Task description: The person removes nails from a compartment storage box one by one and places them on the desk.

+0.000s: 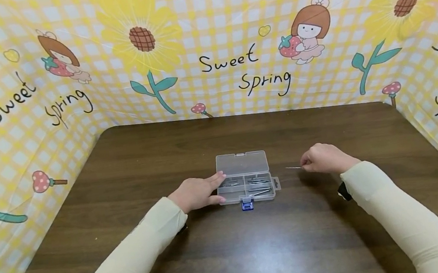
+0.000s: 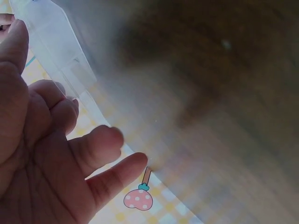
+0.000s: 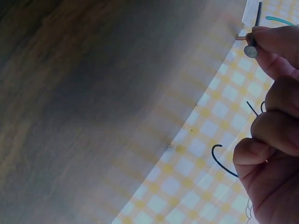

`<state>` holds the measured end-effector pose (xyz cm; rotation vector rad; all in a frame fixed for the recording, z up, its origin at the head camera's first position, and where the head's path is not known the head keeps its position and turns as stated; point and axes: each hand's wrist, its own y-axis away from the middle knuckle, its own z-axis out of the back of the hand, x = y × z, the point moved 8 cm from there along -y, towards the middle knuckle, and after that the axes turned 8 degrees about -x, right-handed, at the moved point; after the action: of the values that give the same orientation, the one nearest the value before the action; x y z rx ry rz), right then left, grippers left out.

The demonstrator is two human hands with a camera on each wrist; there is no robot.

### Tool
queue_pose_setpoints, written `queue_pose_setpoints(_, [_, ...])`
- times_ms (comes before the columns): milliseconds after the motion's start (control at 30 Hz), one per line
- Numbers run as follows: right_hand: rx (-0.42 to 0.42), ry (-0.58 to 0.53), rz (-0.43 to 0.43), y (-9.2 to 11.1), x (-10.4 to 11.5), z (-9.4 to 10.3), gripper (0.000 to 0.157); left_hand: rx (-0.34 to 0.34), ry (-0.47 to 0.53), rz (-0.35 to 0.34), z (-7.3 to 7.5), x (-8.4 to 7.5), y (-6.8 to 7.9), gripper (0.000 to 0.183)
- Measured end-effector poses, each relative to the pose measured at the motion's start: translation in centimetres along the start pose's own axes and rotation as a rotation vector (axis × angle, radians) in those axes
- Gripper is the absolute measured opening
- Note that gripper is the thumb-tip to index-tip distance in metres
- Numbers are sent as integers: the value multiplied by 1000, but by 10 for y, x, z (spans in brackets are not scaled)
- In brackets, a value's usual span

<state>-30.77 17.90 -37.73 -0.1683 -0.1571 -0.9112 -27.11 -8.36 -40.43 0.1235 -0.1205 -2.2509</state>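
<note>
A clear plastic compartment box [image 1: 232,196] lies on the table with its lid [image 1: 242,163] raised at the far side and a blue latch [image 1: 247,205] at the front. Thin metal nails [image 1: 260,191] fill some compartments. My left hand [image 1: 197,192] rests against the box's left end, fingers by the hinge and thumb at the front corner. To the right of the box, my right hand [image 1: 326,158] pinches a nail [image 3: 251,51] between thumb and index finger. The nail's shank points left toward the box, and its round head shows in the right wrist view.
The brown wooden table [image 1: 153,151] surrounds the box. A yellow-and-white checked cloth [image 1: 222,18] with printed flowers and figures stands around its back and sides. A hanging tab [image 1: 276,183] sticks out from the box's right end.
</note>
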Motion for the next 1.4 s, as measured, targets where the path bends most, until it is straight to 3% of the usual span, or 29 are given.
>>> queue_pose_setpoints(367, [60,19,-5,-1,1,-6,11,9,-10,-12,1,0,1,71])
queue_pose_setpoints(1133, [75,112,40,-7,6,-15,10,2,-12,-3,-2,1,4,72])
queue_pose_setpoints(1400, [79,110,51,-7,7,-19,18,-1,-36,-13,-1,1,2,71])
